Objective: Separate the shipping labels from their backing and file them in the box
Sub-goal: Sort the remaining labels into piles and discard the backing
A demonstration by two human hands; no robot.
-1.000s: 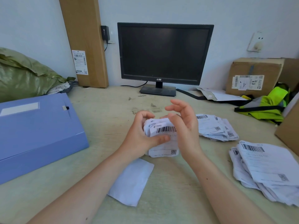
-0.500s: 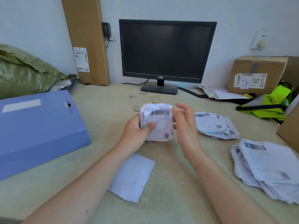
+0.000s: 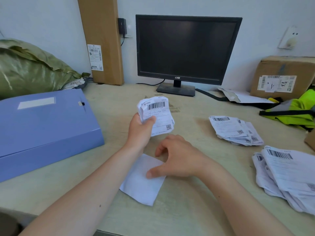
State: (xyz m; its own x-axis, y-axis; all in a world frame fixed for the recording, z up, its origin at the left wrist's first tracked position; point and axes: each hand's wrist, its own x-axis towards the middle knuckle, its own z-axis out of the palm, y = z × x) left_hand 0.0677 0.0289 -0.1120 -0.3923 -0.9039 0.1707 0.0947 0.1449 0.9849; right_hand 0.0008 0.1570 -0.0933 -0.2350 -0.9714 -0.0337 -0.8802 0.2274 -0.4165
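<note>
My left hand (image 3: 140, 129) grips a small stack of shipping labels (image 3: 157, 114), held upright above the table with the barcode side facing me. My right hand (image 3: 177, 159) is lower, over a blank white backing sheet (image 3: 141, 186) that lies flat on the table. Its thumb touches the sheet, and its fingers are loosely curled near the sheet's far edge. The blue file box (image 3: 47, 126) lies shut on the left, apart from both hands.
Two piles of labels lie on the right: a middle pile (image 3: 235, 130) and a nearer pile (image 3: 286, 176). At the back stand a monitor (image 3: 187, 50), a tall carton (image 3: 102, 40) and a cardboard box (image 3: 283, 77). A green sack (image 3: 29, 68) and a yellow vest (image 3: 294, 111) sit at the sides.
My right hand left the label stack and dropped down onto the blank sheet. My left hand kept the stack and raised it slightly.
</note>
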